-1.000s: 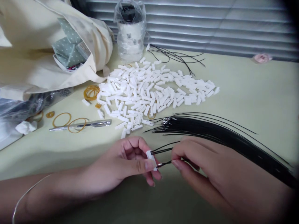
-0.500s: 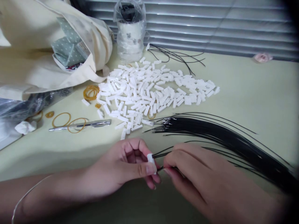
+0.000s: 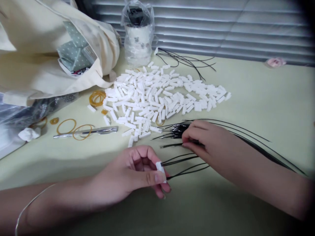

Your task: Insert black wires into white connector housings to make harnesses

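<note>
My left hand pinches a small white plastic connector between thumb and fingers, low in the middle of the view. Thin black wires stick out of the connector to the right. My right hand rests on the bundle of black wires on the table, its fingertips closed on a single black wire at the bundle's near edge. A large heap of loose white connectors lies behind both hands.
A cream cloth bag lies at the back left beside crinkled plastic bags. Rubber bands, a silver pen, a wrapped cup, loose black wires and window blinds are nearby.
My right hand let go of the wire at the connector and moved up and right to the wire bundle. My left hand stayed put with the connector.
</note>
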Available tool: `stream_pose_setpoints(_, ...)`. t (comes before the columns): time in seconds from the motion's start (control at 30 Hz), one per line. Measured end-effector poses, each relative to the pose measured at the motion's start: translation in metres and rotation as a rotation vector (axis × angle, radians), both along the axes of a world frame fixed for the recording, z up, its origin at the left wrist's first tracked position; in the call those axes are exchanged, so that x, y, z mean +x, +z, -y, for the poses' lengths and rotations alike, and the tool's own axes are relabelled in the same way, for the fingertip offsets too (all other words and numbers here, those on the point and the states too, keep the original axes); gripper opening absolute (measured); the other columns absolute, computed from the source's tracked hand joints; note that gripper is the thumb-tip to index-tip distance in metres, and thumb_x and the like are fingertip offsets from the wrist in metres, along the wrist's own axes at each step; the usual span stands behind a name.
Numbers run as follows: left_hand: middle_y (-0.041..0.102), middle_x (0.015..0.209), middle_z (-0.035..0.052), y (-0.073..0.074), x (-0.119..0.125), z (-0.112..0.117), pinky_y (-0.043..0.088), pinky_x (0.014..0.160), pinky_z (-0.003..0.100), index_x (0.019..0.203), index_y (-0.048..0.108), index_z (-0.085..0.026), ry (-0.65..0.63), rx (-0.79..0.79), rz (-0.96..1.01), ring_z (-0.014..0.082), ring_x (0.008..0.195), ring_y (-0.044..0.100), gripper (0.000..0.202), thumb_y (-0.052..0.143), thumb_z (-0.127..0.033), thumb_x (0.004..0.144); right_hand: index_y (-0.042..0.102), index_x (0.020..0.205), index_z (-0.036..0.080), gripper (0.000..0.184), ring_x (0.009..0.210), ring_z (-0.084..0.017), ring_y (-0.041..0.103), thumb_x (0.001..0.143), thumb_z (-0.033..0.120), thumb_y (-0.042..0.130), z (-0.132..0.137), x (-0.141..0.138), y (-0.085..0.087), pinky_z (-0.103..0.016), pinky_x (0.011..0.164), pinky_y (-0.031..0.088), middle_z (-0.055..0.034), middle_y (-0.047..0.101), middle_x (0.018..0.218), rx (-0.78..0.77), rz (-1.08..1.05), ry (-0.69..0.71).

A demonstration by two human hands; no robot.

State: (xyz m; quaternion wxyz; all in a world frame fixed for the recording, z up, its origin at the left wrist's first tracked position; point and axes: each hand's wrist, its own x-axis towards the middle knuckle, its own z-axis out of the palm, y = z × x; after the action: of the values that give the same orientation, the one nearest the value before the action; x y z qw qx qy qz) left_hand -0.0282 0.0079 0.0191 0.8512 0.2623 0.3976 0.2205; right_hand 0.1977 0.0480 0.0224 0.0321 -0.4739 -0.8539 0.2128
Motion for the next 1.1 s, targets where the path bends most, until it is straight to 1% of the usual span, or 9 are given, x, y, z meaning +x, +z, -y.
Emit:
stream_pose_setpoints(0.13,0.072,0.067,0.0042,0.001,0.0,-0.001,0.052,0.058,0.021,0.074,0.052,-0.014,0.009,-0.011,-0.014,0.0122,0.059,0.067,0.021,0.073,-0.016,0.073,0.059,0.079,0.016,0.018,0.077,-0.014,0.047,0.088,0.012,0.045,0.003,0.001,-0.006,-0.026,0.067,0.04,-0.0035,0.053,0.084,0.103,-0.004,0.064)
stream_pose_setpoints(0.27,0.073,0.067,0.0051,0.002,-0.001,-0.002,0.052,0.059,0.021,0.074,0.052,-0.014,-0.002,-0.005,-0.016,0.0121,0.059,0.067,0.02,0.072,-0.017,0.074,0.054,0.078,0.016,0.015,0.072,-0.012,0.046,0.088,0.012,0.044,0.002,0.002,-0.004,-0.023,0.06,0.04,-0.0024,0.053,0.083,0.153,0.015,0.008)
stream_pose_setpoints(0.37,0.073,0.067,0.0051,0.002,0.0,-0.002,0.052,0.058,0.02,0.075,0.052,-0.013,0.006,-0.007,-0.008,0.0113,0.058,0.067,0.019,0.071,-0.016,0.076,0.048,0.077,0.018,0.013,0.057,-0.01,0.043,0.089,0.016,0.043,0.007,-0.002,0.01,-0.022,0.047,0.035,0.0002,0.051,0.071,0.181,-0.005,-0.08)
stream_pose_setpoints(0.43,0.073,0.068,0.0047,0.001,0.0,-0.002,0.053,0.059,0.02,0.076,0.052,-0.013,0.031,-0.006,0.019,0.0112,0.059,0.067,0.018,0.069,-0.014,0.077,0.047,0.082,0.019,0.009,0.053,-0.01,0.043,0.089,0.018,0.042,0.016,-0.006,0.023,-0.022,0.045,0.034,0.001,0.051,0.068,0.232,-0.123,-0.102)
stream_pose_setpoints(0.57,0.072,0.069,0.0048,-0.001,0.001,-0.001,0.055,0.058,0.022,0.077,0.053,-0.012,0.079,0.011,0.072,0.0122,0.062,0.067,0.017,0.07,-0.012,0.076,0.047,0.093,0.022,0.007,0.068,-0.01,0.053,0.091,0.021,0.04,0.038,-0.013,0.04,-0.02,0.051,0.041,-0.0008,0.055,0.081,0.144,-0.281,-0.083)
stream_pose_setpoints(0.63,0.072,0.069,0.0052,-0.002,0.001,-0.001,0.055,0.058,0.022,0.077,0.053,-0.012,0.085,0.01,0.078,0.013,0.064,0.068,0.017,0.07,-0.013,0.076,0.05,0.086,0.021,0.013,0.067,-0.011,0.052,0.091,0.018,0.038,0.043,-0.016,0.038,-0.021,0.052,0.041,-0.0011,0.055,0.078,0.142,-0.247,0.031)
stream_pose_setpoints(0.7,0.073,0.07,0.005,-0.002,0.0,0.0,0.056,0.059,0.022,0.079,0.054,-0.013,0.085,0.009,0.074,0.0133,0.064,0.068,0.017,0.071,-0.015,0.076,0.054,0.076,0.019,0.022,0.062,-0.012,0.049,0.089,0.012,0.037,0.044,-0.018,0.03,-0.024,0.052,0.04,-0.0014,0.053,0.07,0.252,-0.182,0.184)
stream_pose_setpoints(0.8,0.073,0.068,0.0048,-0.001,-0.001,0.0,0.055,0.058,0.02,0.078,0.054,-0.013,0.074,0.006,0.062,0.012,0.06,0.067,0.018,0.071,-0.016,0.076,0.059,0.071,0.017,0.028,0.061,-0.015,0.046,0.085,0.006,0.038,0.041,-0.021,0.021,-0.026,0.053,0.038,-0.0021,0.051,0.065,0.383,-0.072,0.297)
stream_pose_setpoints(1.1,0.072,0.067,0.0038,0.001,0.001,-0.001,0.055,0.057,0.02,0.075,0.052,-0.013,0.11,-0.02,0.088,0.0122,0.06,0.068,0.02,0.072,-0.011,0.074,0.06,0.071,0.018,0.025,0.064,-0.016,0.045,0.085,0.007,0.041,0.044,-0.021,0.018,-0.028,0.057,0.036,-0.0019,0.05,0.068,0.403,-0.064,0.265)
